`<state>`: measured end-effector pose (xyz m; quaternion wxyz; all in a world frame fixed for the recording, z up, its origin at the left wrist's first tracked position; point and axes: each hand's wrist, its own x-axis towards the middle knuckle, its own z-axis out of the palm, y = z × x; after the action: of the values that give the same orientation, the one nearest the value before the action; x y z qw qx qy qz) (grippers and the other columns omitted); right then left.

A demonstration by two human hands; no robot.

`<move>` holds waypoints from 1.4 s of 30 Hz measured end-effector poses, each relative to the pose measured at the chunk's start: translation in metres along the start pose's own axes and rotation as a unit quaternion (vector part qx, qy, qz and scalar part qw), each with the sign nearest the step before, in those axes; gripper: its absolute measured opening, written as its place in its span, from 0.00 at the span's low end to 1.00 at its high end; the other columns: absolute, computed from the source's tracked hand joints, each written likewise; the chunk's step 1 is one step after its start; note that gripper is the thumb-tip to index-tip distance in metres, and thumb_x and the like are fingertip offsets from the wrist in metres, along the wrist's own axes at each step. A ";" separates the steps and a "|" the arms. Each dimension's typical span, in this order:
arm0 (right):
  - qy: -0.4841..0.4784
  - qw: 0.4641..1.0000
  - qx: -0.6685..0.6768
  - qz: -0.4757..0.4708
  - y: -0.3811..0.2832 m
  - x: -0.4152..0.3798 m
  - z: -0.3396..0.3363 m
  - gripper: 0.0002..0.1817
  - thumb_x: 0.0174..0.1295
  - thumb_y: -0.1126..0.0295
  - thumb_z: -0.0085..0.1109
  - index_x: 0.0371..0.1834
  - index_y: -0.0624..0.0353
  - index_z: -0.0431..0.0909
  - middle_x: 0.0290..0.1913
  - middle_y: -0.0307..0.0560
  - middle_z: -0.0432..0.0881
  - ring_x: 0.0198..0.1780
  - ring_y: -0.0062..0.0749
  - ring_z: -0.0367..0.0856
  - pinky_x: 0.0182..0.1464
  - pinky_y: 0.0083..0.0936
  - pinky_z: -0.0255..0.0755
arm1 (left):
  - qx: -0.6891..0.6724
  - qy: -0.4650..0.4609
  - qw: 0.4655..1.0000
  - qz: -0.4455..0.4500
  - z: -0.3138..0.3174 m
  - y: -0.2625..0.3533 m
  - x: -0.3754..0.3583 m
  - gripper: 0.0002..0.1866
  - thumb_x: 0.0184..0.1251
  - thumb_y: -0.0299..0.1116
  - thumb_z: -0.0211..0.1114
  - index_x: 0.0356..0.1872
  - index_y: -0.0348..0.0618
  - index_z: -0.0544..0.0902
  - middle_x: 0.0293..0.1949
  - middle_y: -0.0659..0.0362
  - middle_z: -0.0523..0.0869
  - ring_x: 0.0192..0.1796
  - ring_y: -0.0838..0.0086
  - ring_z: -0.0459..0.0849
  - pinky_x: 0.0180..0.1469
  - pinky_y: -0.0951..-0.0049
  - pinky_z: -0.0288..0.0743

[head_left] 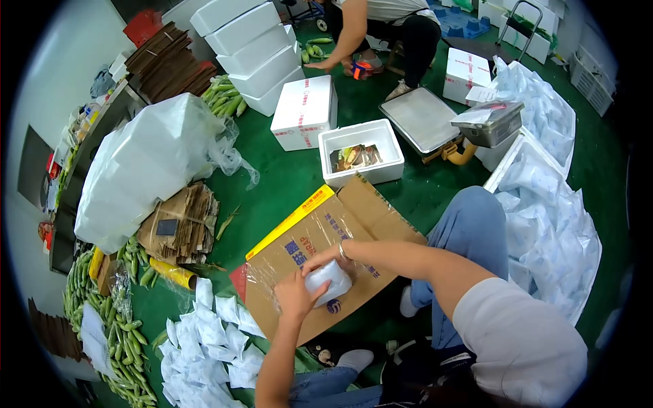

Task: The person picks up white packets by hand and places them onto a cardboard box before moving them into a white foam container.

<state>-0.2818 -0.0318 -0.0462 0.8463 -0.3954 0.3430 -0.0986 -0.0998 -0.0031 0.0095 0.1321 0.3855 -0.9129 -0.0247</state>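
Looking at a shiny green floor [272, 180] all around. Seeing a big heap of puffy white plastic packs [544, 231] over on the right. Then, front and centre, got a flattened brown cardboard box with blue printing [371, 292], plus a loose pile of small white packs [211, 347] just beside it on the left. Past the far edge, spotting an open white foam box [394, 146] with some brownish, colourful stuff inside. Holding a small whitish wrapped packet [328, 280] right over the cardboard, between both hands. Gripping its near left side with the left hand [297, 294], thumb laid across, and closing bent fingers of the right hand [330, 260] on its far side.
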 end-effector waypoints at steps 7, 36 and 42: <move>-0.151 0.984 0.077 -0.059 0.013 0.043 -0.036 0.37 0.71 0.40 0.40 0.68 0.62 0.64 0.67 0.48 0.69 0.67 0.30 0.68 0.68 0.27 0.60 | -0.500 -0.109 0.856 -0.071 0.066 -0.025 0.007 0.26 0.66 0.52 0.61 0.46 0.34 0.84 0.43 0.53 0.85 0.44 0.67 0.85 0.48 0.69 0.77; 0.545 0.787 0.034 -0.288 0.042 -0.067 0.168 0.22 0.65 0.52 0.55 0.31 0.63 0.81 0.26 0.53 0.81 0.30 0.28 0.81 0.32 0.29 0.70 | -0.838 0.014 0.386 -0.386 -0.091 0.123 -0.125 0.35 0.73 0.62 0.37 0.66 0.42 0.64 0.54 0.46 0.78 0.55 0.52 0.80 0.50 0.47 0.79; 0.618 0.745 -0.054 -0.245 0.042 -0.065 0.192 0.23 0.66 0.49 0.49 0.32 0.61 0.78 0.31 0.61 0.81 0.36 0.57 0.80 0.39 0.43 0.71 | -0.638 0.183 0.646 -0.377 -0.060 0.119 -0.154 0.23 0.78 0.45 0.40 0.62 0.38 0.65 0.59 0.45 0.73 0.60 0.57 0.75 0.61 0.57 0.72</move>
<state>-0.2081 0.1398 0.0418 0.3734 -0.3634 0.6872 -0.5062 -0.0644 0.1936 0.0503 0.4888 0.5132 -0.4047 -0.5779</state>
